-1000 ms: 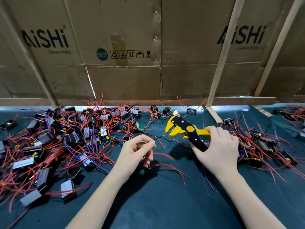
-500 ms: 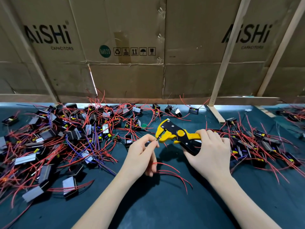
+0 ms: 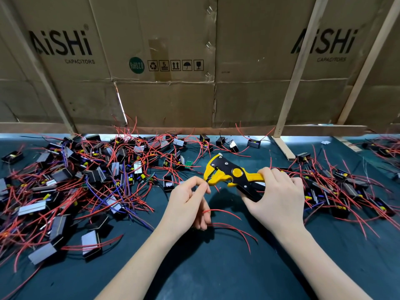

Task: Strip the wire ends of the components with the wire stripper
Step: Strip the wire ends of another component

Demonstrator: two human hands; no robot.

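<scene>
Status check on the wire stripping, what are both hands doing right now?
Right hand grips wire stripper. Left hand pinches wire end at its jaws. Red wires trail beneath; nothing blocking.

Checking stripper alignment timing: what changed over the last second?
The right hand brought the yellow wire stripper down and left to the left hand, whose pinched wire end now sits at the stripper's mouth. Both grips are unchanged, and the red wires trailing below the left hand and the component piles stayed put.

Dark green table mat [image 3: 216,278], AiSHi cardboard wall [image 3: 164,100], slanted pale wooden battens [image 3: 296,68]
</scene>
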